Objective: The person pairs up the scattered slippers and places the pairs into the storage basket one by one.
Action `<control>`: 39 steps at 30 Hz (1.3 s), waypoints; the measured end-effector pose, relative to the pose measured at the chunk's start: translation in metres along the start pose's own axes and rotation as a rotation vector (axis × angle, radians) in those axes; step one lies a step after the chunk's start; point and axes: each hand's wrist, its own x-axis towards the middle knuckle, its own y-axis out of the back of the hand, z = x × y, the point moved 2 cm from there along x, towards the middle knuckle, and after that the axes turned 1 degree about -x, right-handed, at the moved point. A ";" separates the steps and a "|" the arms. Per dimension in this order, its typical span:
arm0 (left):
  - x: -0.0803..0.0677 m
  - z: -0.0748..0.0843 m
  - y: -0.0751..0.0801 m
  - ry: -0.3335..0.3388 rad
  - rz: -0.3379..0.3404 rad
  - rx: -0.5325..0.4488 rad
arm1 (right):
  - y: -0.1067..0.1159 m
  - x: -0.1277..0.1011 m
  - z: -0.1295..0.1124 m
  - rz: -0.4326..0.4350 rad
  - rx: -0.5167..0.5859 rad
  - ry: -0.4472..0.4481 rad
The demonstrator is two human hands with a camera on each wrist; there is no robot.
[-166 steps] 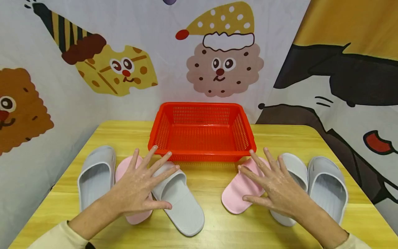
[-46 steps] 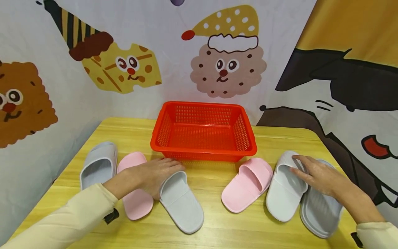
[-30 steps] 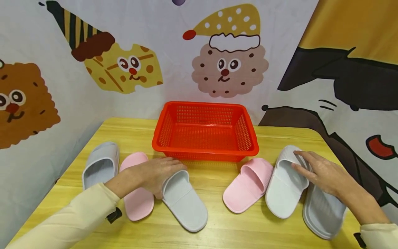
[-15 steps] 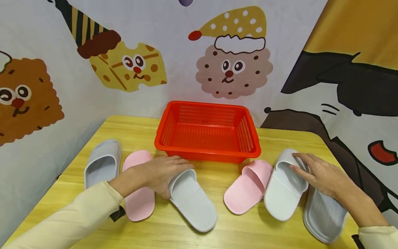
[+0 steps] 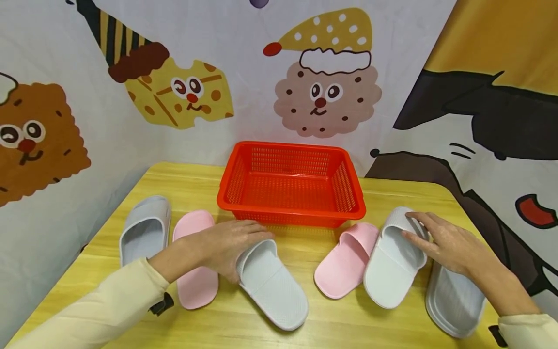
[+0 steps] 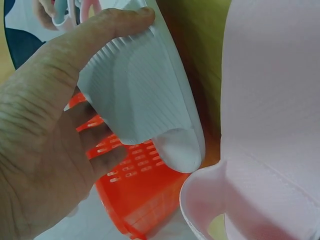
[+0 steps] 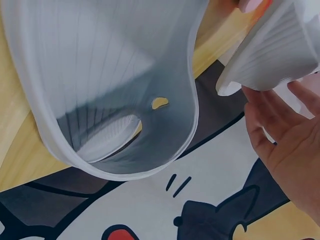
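Apparently early on, pinches pale slippers (image 5: pixel 279 295) in left grip (image 5: pixel 228 246) and right grip (image 5: pixel 450 244), leaving pink pair (image 5: pixel 344 270) and gray pair (image 5: pixel 455 301) on counter (image 5: pixel 335 325) by empty basket (image 5: pixel 291 212).

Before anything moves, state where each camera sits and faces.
Head: worn there, looks forward and down at a red perforated plastic basket; left hand, right hand, cream sleeves show.
Left wrist: worn there, faces left hand holding grey ribbed slipper; right hand partly.
Right wrist: worn there, faces right hand holding another slipper.
Head and left wrist share the basket.
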 end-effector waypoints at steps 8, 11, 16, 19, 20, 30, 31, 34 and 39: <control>-0.007 0.001 0.004 0.029 -0.011 -0.010 | 0.003 0.002 -0.004 0.033 0.009 0.009; -0.008 0.000 0.005 0.038 -0.010 -0.019 | 0.004 0.003 -0.007 0.047 0.002 0.014; -0.010 -0.001 0.004 0.012 0.043 0.000 | 0.005 0.004 -0.013 0.045 -0.002 0.025; -0.011 0.001 0.004 -0.028 0.108 0.028 | 0.005 0.003 -0.016 0.049 0.008 0.035; -0.011 0.002 0.004 -0.039 0.129 0.036 | 0.005 0.003 -0.017 0.051 0.013 0.037; -0.009 0.004 0.003 -0.057 0.217 0.066 | 0.003 0.002 -0.030 0.032 0.116 0.049; -0.009 0.004 0.002 -0.060 0.221 0.066 | 0.004 0.002 -0.032 0.032 0.122 0.051; -0.009 0.005 0.001 -0.061 0.234 0.070 | 0.006 0.003 -0.038 0.034 0.132 0.049; -0.008 0.006 0.002 -0.035 0.239 0.073 | 0.008 0.001 -0.046 0.061 0.140 0.035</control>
